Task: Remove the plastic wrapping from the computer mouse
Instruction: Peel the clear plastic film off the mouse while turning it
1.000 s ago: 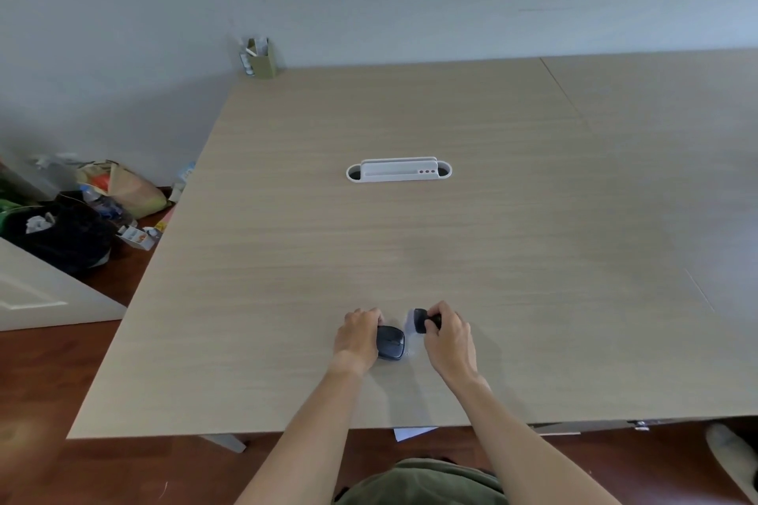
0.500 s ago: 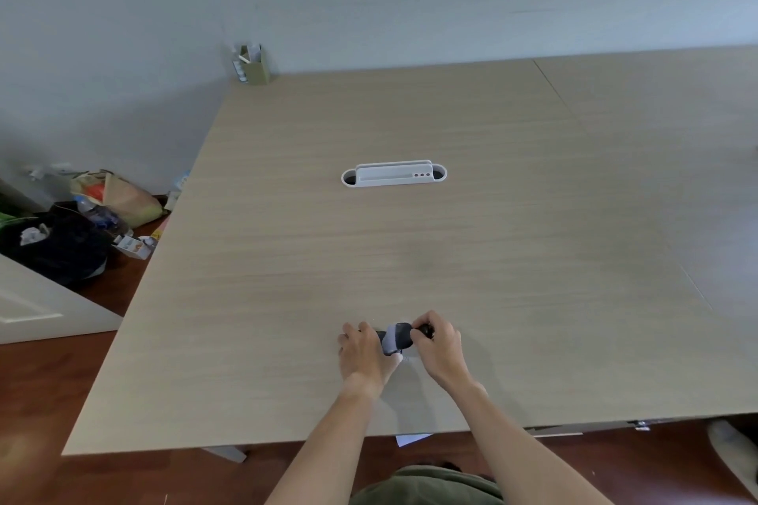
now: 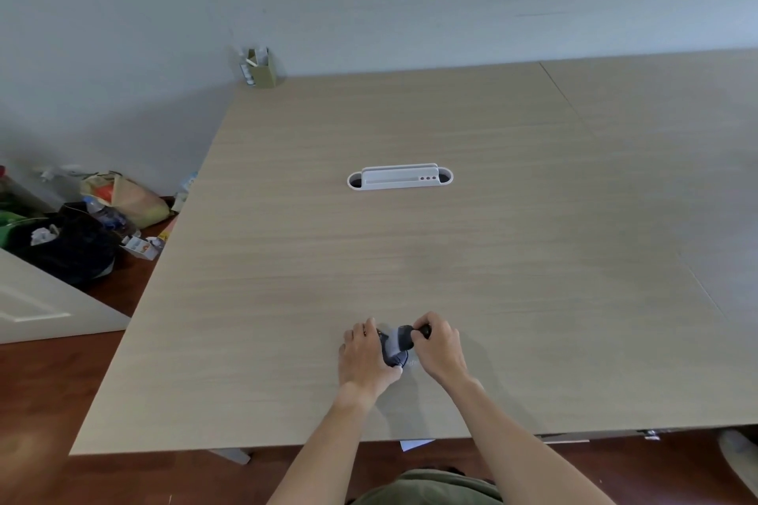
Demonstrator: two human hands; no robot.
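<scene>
A dark computer mouse (image 3: 397,345) in clear plastic wrapping sits between my two hands, near the front edge of the wooden table (image 3: 410,250). My left hand (image 3: 366,357) grips its left and lower side. My right hand (image 3: 439,344) pinches its upper right end with fingers closed. The wrapping shows as a pale sheen over the mouse; its edges are hard to make out. Most of the mouse is hidden by my fingers.
A white cable tray (image 3: 400,178) is set into the table's middle. A small olive box (image 3: 260,68) stands at the far left corner by the wall. Bags and clutter (image 3: 82,225) lie on the floor to the left.
My hands have come together: earlier they held two dark parts slightly apart on the table, now both close on the mouse, which is tilted up off the surface.
</scene>
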